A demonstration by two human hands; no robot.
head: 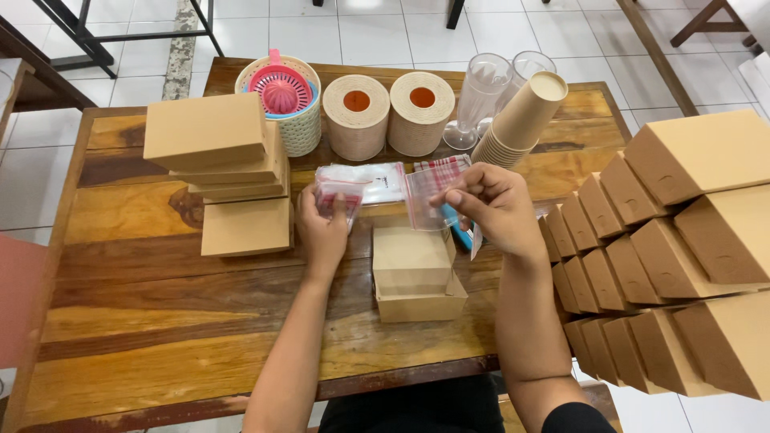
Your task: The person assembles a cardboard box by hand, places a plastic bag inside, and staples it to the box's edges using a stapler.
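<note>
My left hand [321, 228] rests on the wooden table [160, 321] and pinches a small clear zip bag with a red strip [335, 195]. My right hand [497, 210] holds up another clear zip bag [425, 200] just above an open brown cardboard box [417, 277] in front of me. A pile of more clear bags [370, 181] lies behind the two hands. Something blue [463, 236] peeks out under my right hand.
A stack of flat brown boxes [224, 160] sits at the left. Behind are a woven basket with a pink juicer [282, 92], two paper rolls [389, 112], clear plastic glasses [481, 96] and stacked paper cups [521, 120]. Many folded brown boxes [666, 256] are piled at the right.
</note>
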